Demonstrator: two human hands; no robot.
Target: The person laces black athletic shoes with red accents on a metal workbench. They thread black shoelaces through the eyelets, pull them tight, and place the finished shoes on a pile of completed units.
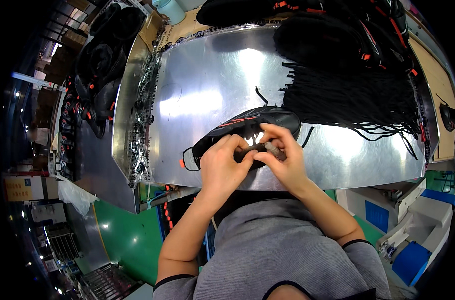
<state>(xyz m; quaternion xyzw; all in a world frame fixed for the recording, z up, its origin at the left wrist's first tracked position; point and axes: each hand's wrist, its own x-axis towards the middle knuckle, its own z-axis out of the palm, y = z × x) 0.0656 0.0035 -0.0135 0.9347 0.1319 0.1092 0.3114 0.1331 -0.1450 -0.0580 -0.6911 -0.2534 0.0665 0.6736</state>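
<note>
While the black shoe [247,131] lies on its side on the shiny metal table [202,95], both hands work close together at its opening. The left hand [222,167] pinches the near edge; the right hand [282,155] touches it fingertip to fingertip, gripping something small I cannot make out. Just beyond the right hand lies a heap of black laces [352,100]; farther off, a pile of shoes [332,30].

Shoe: black low sports shoe [247,131] with orange-red stripes and tab.
Laces: loose black cords [352,102], far right.
Table: bare silver sheet-metal top [202,90].
Sleeves: grey knit, seemingly black-edged [267,250].
</note>
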